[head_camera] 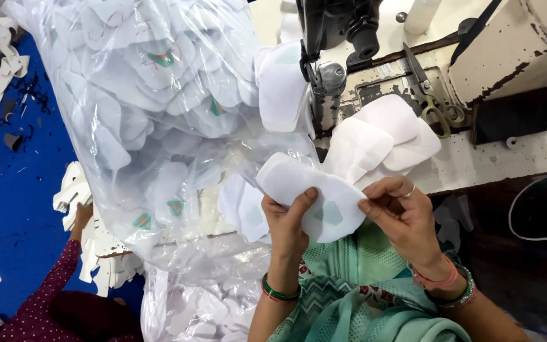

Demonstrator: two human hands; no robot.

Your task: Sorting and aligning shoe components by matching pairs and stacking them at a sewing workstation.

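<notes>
- at the centre of the view, just below the sewing machine (333,44), both hands hold one white padded fabric piece (311,193) with a pale green patch on it.
- the left hand (288,225) is closed on the piece's lower edge, thumb on top and fingers underneath; the right hand (400,212) pinches its right end between thumb and fingertips. the hands are apart, one at each side of the piece.
- the piece's long axis runs from about 10 o'clock down to 4 o'clock; its upper left end sticks free beyond the left hand, so the left hand is nearer the middle and the right hand is at the lower right end.
- from the held piece, the machine's needle area (324,85) lies toward 12 o'clock, near but not touching.
- a small stack of similar white pieces (381,136) lies on the machine bed at about 1 o'clock from the hands, just beside the needle area; the held piece seems to overlap its lower edge.
- a pair of scissors (432,95) rests on the bed further toward 1 o'clock, beyond the stack.
- a large clear plastic bag (159,95) fills the view from 9 to 11 o'clock; it is stuffed with many more white pieces, some showing green patches. its lower part sags down to 7 o'clock.
- another person's arm in a dark red dotted sleeve (52,285) reaches up at 8 o'clock, toward white offcuts (74,190) beside the bag, over a blue floor (7,190).
</notes>
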